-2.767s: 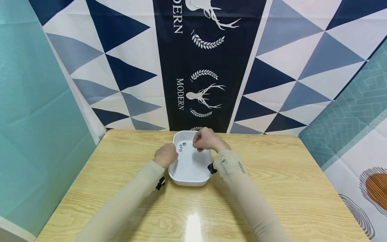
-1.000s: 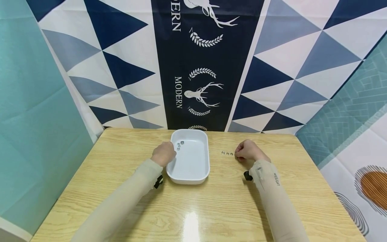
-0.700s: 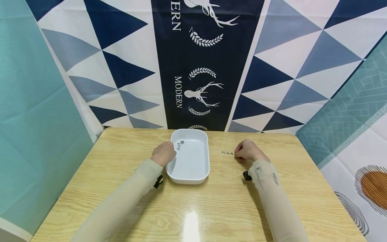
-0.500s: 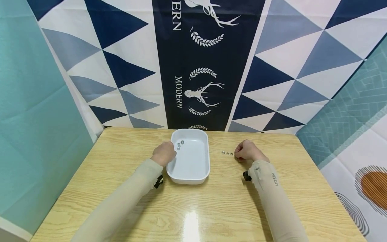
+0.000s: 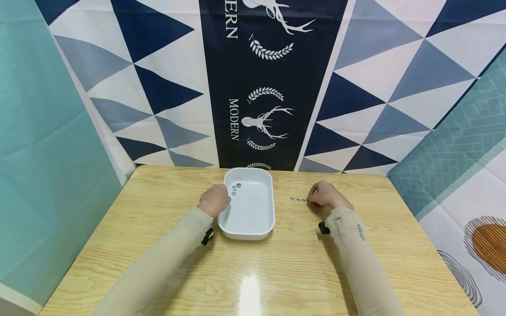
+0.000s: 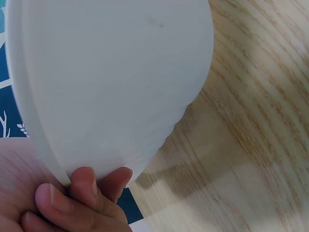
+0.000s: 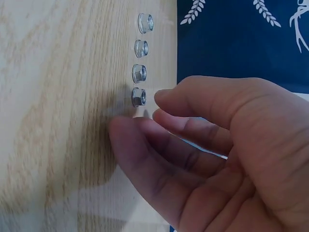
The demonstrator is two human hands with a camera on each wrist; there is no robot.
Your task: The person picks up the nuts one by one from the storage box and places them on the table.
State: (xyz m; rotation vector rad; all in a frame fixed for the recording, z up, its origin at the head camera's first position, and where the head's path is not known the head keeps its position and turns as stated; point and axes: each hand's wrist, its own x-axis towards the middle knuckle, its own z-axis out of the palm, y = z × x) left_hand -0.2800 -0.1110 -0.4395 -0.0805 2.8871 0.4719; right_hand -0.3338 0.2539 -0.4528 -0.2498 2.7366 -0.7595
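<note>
My left hand [image 5: 215, 200] grips the left side of a white rectangular tray [image 5: 253, 219]; in the left wrist view its curled fingers [image 6: 87, 203] hold the tray's rim. Inside the tray, several metal nuts [image 5: 238, 185] lie near its back left corner. To the right of the tray, several flange nuts [image 7: 139, 73] stand in a row on the table. My right hand [image 5: 326, 195] is at the right end of that row. In the right wrist view its thumb and fingers are parted, with nothing between them, close beside the end nut [image 7: 139, 97].
Both hands and the tray are at the far part of a wood-grain table [image 5: 221, 272]. A patterned cloth [image 5: 257, 87] hangs right behind the table's back edge. Teal cloth [image 5: 59, 153] hangs along the left side.
My right hand has moved from over the tray to the right end of the nut row, and its fingertips have now drawn slightly off the end nut. My left hand stays at the tray.
</note>
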